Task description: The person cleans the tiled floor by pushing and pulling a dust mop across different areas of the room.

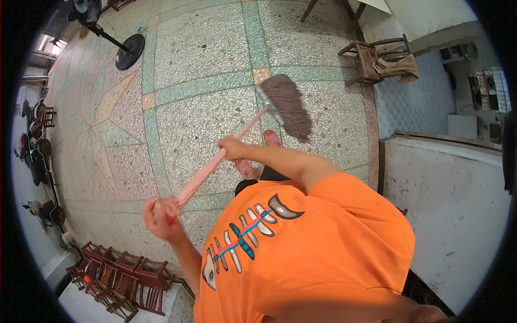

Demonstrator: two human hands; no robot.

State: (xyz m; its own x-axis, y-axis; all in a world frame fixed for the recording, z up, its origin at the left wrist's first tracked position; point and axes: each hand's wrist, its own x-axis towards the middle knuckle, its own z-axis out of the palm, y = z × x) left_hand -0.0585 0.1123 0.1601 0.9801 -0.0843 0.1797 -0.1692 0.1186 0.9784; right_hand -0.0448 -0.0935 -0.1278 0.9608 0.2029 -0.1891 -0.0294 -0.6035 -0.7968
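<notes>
A mop with a pink handle (202,175) slants across in front of me, from lower left to upper right. My left hand (162,216) is closed round the handle near its top end. Farther along the shaft, my right hand (231,148) wraps it with the palm down. The brown string mop head (288,105) lies spread on the speckled floor ahead and to the right, fixed in a grey metal clamp (269,106). Just nearer than the mop head is my foot in a red sandal (272,138).
Green bands cross the terrazzo floor (207,116). A fan's round black base (130,52) stands far left. A wooden chair (377,62) with a cloth is beside the right doorway. Stacked wooden chairs (126,274) stand lower left, and motorbikes (37,156) along the left wall.
</notes>
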